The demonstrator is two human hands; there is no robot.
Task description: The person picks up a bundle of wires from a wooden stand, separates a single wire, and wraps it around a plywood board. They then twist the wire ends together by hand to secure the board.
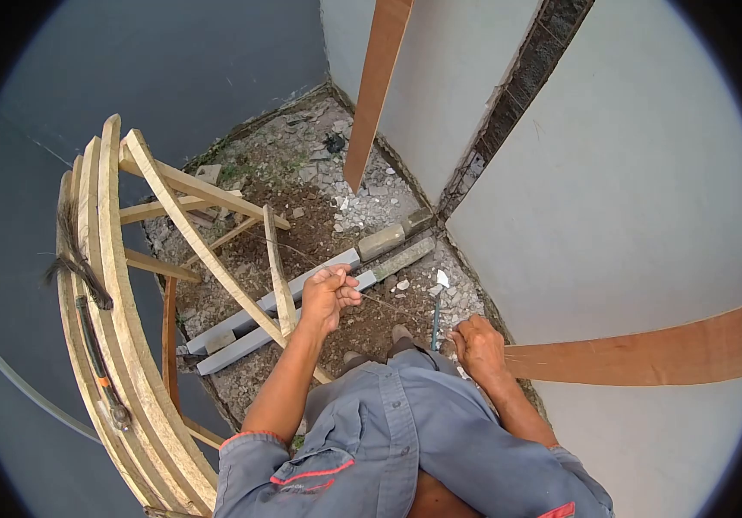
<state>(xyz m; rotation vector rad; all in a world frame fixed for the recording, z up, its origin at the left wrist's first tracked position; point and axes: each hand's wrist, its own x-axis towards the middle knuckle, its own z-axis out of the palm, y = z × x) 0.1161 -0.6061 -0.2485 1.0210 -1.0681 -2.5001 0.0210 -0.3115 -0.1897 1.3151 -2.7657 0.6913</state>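
My left hand [328, 298] is raised in front of my body, its fingers pinched around a thin wire [384, 302]. From that hand the wire slants down to the right over the soil. My right hand [479, 345] is lower, near my right hip, with its fingers curled closed; I cannot tell what they grip. Just left of it a thin blue-grey bar [436, 322] points down toward the ground. Beyond my left hand lie two grey posts [241, 344], side by side on the rubble.
At the left stands a rough wooden bench [116, 233] of planks. On it lie a hammer [99, 363] and a bundle of wire [77, 263]. Brown boards [379, 95] lean at the walls. Broken rubble [375, 203] covers the corner, beside a dark slot [509, 112] in the white wall.
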